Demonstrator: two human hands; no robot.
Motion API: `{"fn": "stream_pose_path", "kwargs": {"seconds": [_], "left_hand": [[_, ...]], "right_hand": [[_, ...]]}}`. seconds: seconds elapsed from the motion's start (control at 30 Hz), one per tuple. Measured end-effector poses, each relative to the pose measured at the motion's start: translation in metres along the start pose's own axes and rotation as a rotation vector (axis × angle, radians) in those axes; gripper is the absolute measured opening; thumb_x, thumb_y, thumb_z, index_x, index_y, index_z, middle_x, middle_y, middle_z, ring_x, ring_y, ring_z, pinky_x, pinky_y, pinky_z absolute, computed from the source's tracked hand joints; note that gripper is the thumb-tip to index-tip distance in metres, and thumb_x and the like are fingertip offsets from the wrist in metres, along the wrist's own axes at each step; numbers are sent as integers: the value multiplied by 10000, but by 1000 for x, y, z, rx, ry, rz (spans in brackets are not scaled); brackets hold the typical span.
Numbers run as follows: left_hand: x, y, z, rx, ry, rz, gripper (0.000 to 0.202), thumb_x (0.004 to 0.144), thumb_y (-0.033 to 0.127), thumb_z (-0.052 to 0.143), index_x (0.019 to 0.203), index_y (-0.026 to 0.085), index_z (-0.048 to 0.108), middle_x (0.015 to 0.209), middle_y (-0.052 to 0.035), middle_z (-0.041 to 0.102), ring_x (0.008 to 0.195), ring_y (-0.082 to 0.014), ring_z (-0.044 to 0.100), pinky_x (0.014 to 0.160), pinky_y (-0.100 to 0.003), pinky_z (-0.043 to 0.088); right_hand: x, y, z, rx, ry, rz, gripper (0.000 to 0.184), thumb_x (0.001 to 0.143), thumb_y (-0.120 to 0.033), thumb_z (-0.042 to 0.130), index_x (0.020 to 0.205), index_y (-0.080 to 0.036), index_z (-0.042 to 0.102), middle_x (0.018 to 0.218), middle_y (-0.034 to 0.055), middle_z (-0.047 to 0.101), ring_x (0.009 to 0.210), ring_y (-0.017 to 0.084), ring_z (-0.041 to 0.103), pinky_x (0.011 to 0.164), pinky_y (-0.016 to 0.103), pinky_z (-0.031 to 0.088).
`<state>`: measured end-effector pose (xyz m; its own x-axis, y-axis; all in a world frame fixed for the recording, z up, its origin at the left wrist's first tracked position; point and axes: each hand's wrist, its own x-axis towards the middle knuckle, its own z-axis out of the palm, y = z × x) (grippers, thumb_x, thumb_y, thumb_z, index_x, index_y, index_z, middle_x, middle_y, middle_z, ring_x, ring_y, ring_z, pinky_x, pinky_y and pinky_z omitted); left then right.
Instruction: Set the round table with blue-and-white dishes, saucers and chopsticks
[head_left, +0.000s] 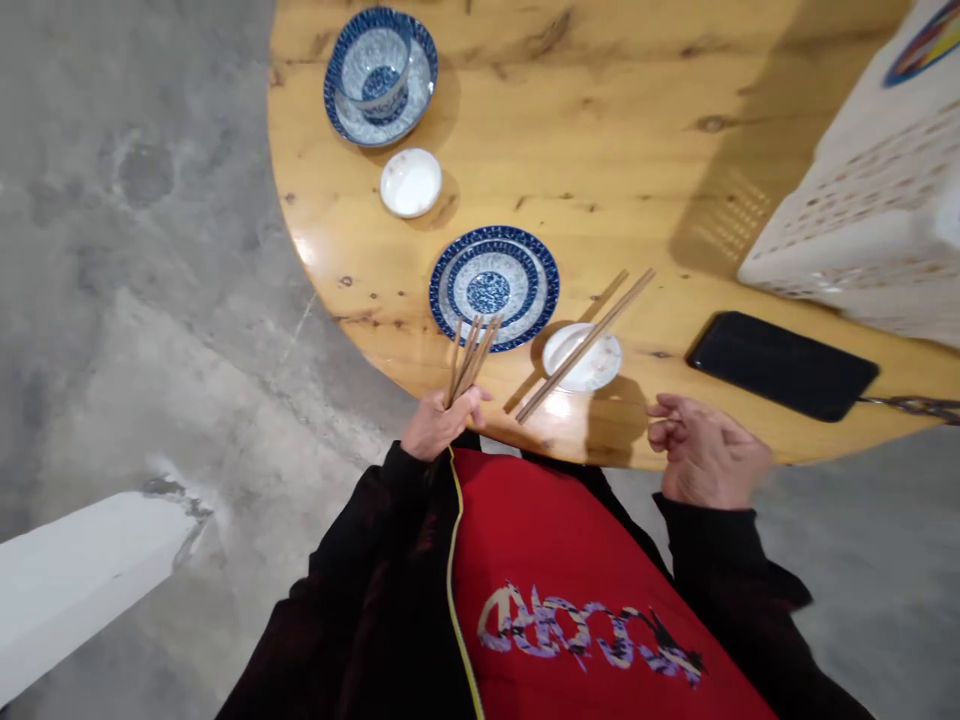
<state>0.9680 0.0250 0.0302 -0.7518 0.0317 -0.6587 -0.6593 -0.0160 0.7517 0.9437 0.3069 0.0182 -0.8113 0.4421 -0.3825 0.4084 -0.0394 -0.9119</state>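
My left hand [441,422] is closed around a bundle of several wooden chopsticks [469,358], held upright at the table's near edge just below a blue patterned plate [493,287]. A pair of chopsticks [586,345] rests slanted across a small white dish [583,358] right of that plate. My right hand [703,450] hovers at the table edge to the right of the dish, fingers curled loosely, apparently holding nothing.
The round wooden table [615,150] also holds a blue bowl on a blue plate [380,75] at the far left, a second small white dish [410,182], a black phone [781,365] and a white perforated basket [874,190]. Grey concrete floor surrounds it.
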Motion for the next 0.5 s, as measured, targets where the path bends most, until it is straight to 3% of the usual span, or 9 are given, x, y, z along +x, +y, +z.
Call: {"fn": "stream_pose_path", "kwargs": {"seconds": [0.1,0.2,0.33,0.5], "left_hand": [[9,13,3,-107,-168,-8,540,863,627,570,978,115,698,617,13,583,399,-31,295,423,-228,197],[12,28,13,-177,-265,57,571,843,664,587,948,110,674,621,18,575,378,-16,282,404,-221,175],[4,43,35,-224,-301,147,583,831,686,595,922,114,658,622,16,580,368,-10,285,389,-216,167],[-18,41,66,-231,-305,170,600,818,708,596,935,124,664,624,27,563,376,-13,278,383,-206,172]], "right_hand": [[-25,-3,12,7,-41,2,196,760,-414,779,786,-220,764,698,16,684,461,103,513,399,245,379],[-40,-10,23,-23,-164,-44,218,796,-426,769,821,-210,771,704,23,689,492,107,524,438,248,407],[-45,-18,28,-65,-342,-112,250,833,-455,742,853,-207,772,726,37,704,513,122,539,459,259,432],[-48,-26,23,-96,-428,-183,274,836,-486,727,868,-218,774,686,19,689,515,133,551,481,268,459]]}}
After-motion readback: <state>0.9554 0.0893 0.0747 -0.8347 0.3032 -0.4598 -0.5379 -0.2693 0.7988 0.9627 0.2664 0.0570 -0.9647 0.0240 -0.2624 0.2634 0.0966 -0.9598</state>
